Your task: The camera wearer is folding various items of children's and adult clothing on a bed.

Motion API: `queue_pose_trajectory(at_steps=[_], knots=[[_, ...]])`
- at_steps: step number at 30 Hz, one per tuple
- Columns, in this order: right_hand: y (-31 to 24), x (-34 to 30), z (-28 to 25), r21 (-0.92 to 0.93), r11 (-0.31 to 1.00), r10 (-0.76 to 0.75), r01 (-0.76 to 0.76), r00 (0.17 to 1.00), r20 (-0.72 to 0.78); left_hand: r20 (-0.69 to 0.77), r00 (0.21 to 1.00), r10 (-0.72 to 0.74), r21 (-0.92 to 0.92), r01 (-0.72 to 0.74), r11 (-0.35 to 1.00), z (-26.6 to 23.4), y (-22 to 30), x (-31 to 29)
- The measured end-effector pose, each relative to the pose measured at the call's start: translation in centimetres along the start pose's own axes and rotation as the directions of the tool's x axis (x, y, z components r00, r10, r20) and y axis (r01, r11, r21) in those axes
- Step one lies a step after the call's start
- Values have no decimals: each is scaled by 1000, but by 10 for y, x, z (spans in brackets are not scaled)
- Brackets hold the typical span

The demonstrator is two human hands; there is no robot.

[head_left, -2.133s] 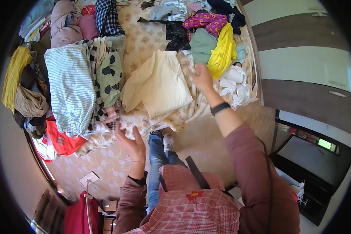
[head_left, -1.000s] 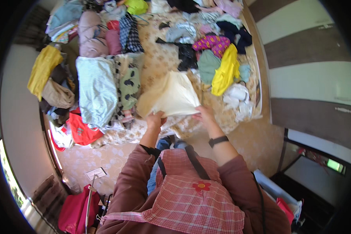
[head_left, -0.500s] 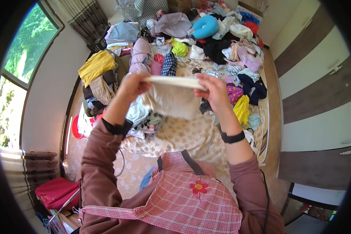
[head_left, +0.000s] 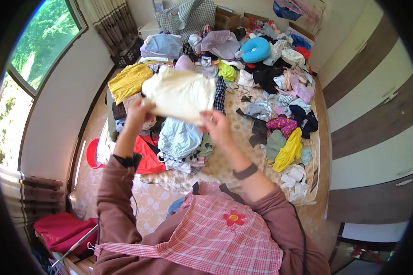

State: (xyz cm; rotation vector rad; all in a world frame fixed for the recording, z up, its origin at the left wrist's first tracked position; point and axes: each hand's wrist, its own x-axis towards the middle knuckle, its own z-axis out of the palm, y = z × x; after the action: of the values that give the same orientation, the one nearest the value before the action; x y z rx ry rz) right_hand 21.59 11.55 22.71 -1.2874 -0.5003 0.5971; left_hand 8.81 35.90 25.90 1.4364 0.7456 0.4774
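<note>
Between my two hands a cream-coloured piece of cloth (head_left: 181, 93), perhaps a folded garment, is held up above the bed. My left hand (head_left: 141, 111) pinches its near left corner, and my right hand (head_left: 214, 124) grips the near right corner. The cloth lies fairly flat and hides part of the piles behind it. Just below it sits a light blue striped garment (head_left: 180, 137) on a stack of folded clothes. A red garment (head_left: 150, 158) lies to the left of that stack, and a folded yellow cloth (head_left: 129, 82) tops the pile beyond my left hand.
Loose clothes spread over the bed's right side, among them a yellow garment (head_left: 289, 150) and a purple patterned one (head_left: 282, 124). A blue neck pillow (head_left: 255, 50) lies at the back. Wardrobe doors (head_left: 376, 114) line the right; a red basin (head_left: 94, 153) stands on the floor at left.
Both hands have moved left with the cream cloth. It hung down from my hands before and now extends away from me. The red garment has come into sight.
</note>
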Motion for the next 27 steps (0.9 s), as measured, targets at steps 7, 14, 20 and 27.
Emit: queue_pose_trajectory(at_steps=[7, 14, 20, 27], knots=[[163, -73, 11, -225, 879, 409, -420, 907, -98, -179, 913, -367, -2, 373, 928, -31, -218, -21], [153, -71, 4, -271, 820, 515, -504, 857, -36, -297, 948, -116, 440, 243, 864, -24, -204, -34], [142, -90, -16, -343, 693, 706, -634, 692, 148, 113, 765, 634, 856, -399, 328, 42, -119, -34], [182, -178, -102, -706, 508, 517, -493, 830, -208, 350, 901, 256, 900, -400, 176, 87, -182, -25]])
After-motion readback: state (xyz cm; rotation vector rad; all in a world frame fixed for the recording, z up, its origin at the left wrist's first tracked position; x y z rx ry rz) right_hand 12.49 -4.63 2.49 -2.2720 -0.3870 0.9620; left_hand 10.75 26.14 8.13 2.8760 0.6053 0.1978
